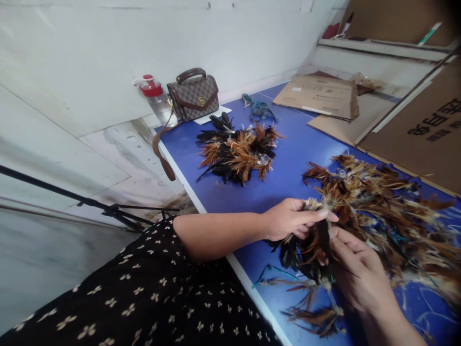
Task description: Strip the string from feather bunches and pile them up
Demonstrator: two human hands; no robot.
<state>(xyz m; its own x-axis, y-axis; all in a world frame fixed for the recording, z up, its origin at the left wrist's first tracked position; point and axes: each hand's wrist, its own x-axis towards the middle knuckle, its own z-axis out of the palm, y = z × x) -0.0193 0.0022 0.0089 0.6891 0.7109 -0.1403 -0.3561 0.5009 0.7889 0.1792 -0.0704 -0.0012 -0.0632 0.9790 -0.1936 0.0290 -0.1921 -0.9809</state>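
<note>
My left hand (288, 220) is closed around a bunch of feathers (297, 252), dark and brown, whose pale quill ends stick up above the thumb. My right hand (360, 269) pinches at a dark feather (324, 238) on the near side of that bunch, fingertips close to my left thumb. Just beyond and to the right spreads a large loose heap of brown and tan feathers (378, 202). A smaller pile of black and orange-brown feathers (241, 151) lies farther back on the blue table. Below my hands are a few stray feathers (317, 317).
The blue table (288, 168) has a pale front edge. At its back stand a patterned handbag (194, 98) and a red-capped bottle (156, 98). Teal string (261, 109) and flat cardboard (320, 96) lie behind; a cardboard box (425, 129) borders the right. A black tripod leg (72, 194) extends at left.
</note>
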